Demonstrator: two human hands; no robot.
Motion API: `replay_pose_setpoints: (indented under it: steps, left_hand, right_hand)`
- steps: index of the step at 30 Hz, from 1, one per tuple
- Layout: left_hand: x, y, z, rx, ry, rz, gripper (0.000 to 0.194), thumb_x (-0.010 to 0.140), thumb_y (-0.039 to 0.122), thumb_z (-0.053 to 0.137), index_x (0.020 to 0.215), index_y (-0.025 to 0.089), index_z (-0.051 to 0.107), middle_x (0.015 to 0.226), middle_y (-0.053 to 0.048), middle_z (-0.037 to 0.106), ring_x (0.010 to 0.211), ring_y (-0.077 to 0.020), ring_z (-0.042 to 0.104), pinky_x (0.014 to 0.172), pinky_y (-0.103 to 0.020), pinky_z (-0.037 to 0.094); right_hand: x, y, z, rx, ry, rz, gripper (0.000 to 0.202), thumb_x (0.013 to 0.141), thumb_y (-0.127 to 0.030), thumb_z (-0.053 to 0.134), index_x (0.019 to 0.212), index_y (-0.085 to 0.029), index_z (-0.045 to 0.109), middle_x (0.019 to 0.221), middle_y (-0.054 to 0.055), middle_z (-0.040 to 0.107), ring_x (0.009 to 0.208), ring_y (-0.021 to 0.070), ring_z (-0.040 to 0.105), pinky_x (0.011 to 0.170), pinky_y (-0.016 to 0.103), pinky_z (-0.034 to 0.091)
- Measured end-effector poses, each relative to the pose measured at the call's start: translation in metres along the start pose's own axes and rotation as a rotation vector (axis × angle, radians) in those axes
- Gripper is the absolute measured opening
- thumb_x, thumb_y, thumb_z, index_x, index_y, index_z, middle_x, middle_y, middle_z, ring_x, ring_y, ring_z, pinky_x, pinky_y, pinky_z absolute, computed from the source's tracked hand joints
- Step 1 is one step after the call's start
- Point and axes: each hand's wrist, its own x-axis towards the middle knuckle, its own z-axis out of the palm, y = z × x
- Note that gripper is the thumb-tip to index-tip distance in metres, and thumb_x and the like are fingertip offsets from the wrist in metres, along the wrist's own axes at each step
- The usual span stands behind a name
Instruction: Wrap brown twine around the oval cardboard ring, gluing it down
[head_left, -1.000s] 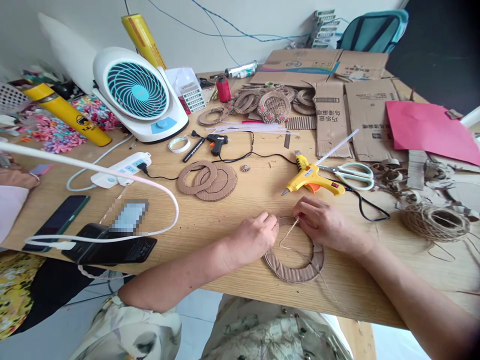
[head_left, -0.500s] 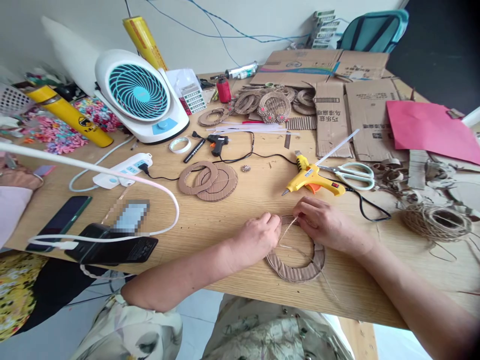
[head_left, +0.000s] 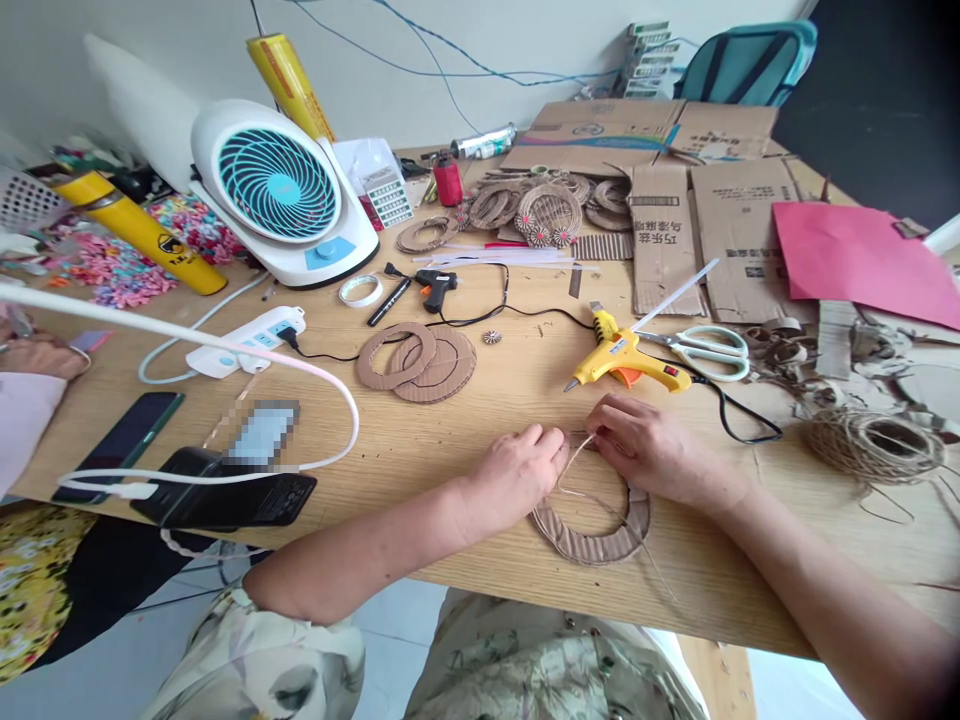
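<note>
I have the brown corrugated cardboard ring (head_left: 592, 548) flat on the pale wooden tabletop (head_left: 435, 450), close to the edge nearest me. My left hand (head_left: 517, 468) rests at its upper-left rim, fingers bent and bunched together; their tips are hidden, so I cannot tell whether they pinch the cardboard. My right hand (head_left: 651, 445) lies over the upper-right rim, thumb and forefinger closed on a thin strand of pale tan twine (head_left: 573, 463). The strand dips from that pinch into the ring's opening, and a thin end trails past the lower-right rim. Just beyond my right hand lies a yellow glue gun (head_left: 622, 358) with an orange trigger, beside scissors with pale green handles (head_left: 720, 350). A loose brown twine coil (head_left: 844, 455) sits farther to my right.
</note>
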Motion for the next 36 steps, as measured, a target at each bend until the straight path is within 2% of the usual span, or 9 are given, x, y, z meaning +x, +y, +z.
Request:
replay_pose_setpoints:
  steps: [4,7,12,15,24,28,36]
  left_hand:
    - [0.001,-0.001,-0.002,-0.007,-0.007,0.001,0.039,0.098,0.009,0.047,0.137,0.008,0.048,0.111,-0.011,0.060,0.100,-0.0211,0.059,0.072,-0.029,0.055]
    - [0.001,-0.005,-0.003,-0.052,-0.001,-0.002,0.039,0.098,0.009,0.047,0.136,0.011,0.048,0.111,-0.009,0.061,0.100,-0.0206,0.060,0.076,-0.030,0.056]
    - [0.000,-0.017,-0.003,-0.234,0.043,-0.116,0.025,0.096,0.003,0.045,0.115,0.014,0.057,0.105,-0.005,0.063,0.091,-0.0163,0.063,0.075,-0.026,0.054]
    - [-0.001,-0.022,-0.003,-0.311,0.048,-0.125,0.021,0.096,0.003,0.046,0.104,0.016,0.061,0.099,-0.003,0.063,0.084,-0.0141,0.063,0.072,-0.025,0.053]
    - [-0.003,-0.019,-0.004,-0.212,0.053,-0.024,0.023,0.097,0.008,0.049,0.115,0.017,0.059,0.109,-0.006,0.061,0.099,-0.0182,0.061,0.075,-0.027,0.054]
    - [-0.002,-0.016,-0.005,-0.176,0.046,-0.034,0.025,0.096,0.007,0.049,0.117,0.018,0.058,0.107,-0.005,0.061,0.097,-0.0178,0.061,0.070,-0.026,0.053]
    - [0.002,-0.013,0.004,-0.118,0.061,-0.040,0.035,0.103,0.014,0.042,0.136,0.019,0.051,0.112,-0.007,0.060,0.096,-0.0189,0.062,0.070,-0.028,0.054]
  right_hand:
    - [0.001,-0.001,0.000,0.009,0.020,-0.018,0.013,0.096,-0.017,0.047,0.091,-0.020,0.059,0.086,0.005,0.061,0.078,0.0166,0.058,0.069,0.030,0.047]
    - [0.001,0.000,0.000,-0.002,0.009,-0.021,0.012,0.095,-0.016,0.048,0.092,-0.020,0.059,0.087,0.005,0.060,0.079,0.0169,0.058,0.070,0.030,0.048]
    - [0.000,0.002,-0.001,-0.002,-0.027,-0.027,0.011,0.095,-0.014,0.049,0.094,-0.020,0.058,0.088,0.005,0.059,0.078,0.0168,0.057,0.070,0.030,0.047]
    - [-0.001,0.003,0.000,0.012,-0.028,-0.034,0.012,0.095,-0.014,0.048,0.093,-0.021,0.058,0.089,0.006,0.059,0.078,0.0165,0.057,0.071,0.030,0.047]
    - [-0.001,0.005,0.002,0.014,-0.017,-0.031,0.012,0.094,-0.016,0.049,0.092,-0.020,0.060,0.088,0.006,0.060,0.078,0.0172,0.058,0.071,0.031,0.047]
    - [0.000,0.003,0.000,0.008,-0.019,-0.030,0.013,0.093,-0.014,0.049,0.092,-0.021,0.060,0.087,0.006,0.061,0.078,0.0173,0.060,0.070,0.031,0.048]
    - [0.000,0.004,0.002,-0.007,-0.009,-0.052,0.012,0.094,-0.014,0.050,0.093,-0.021,0.060,0.089,0.006,0.060,0.079,0.0173,0.058,0.071,0.031,0.048]
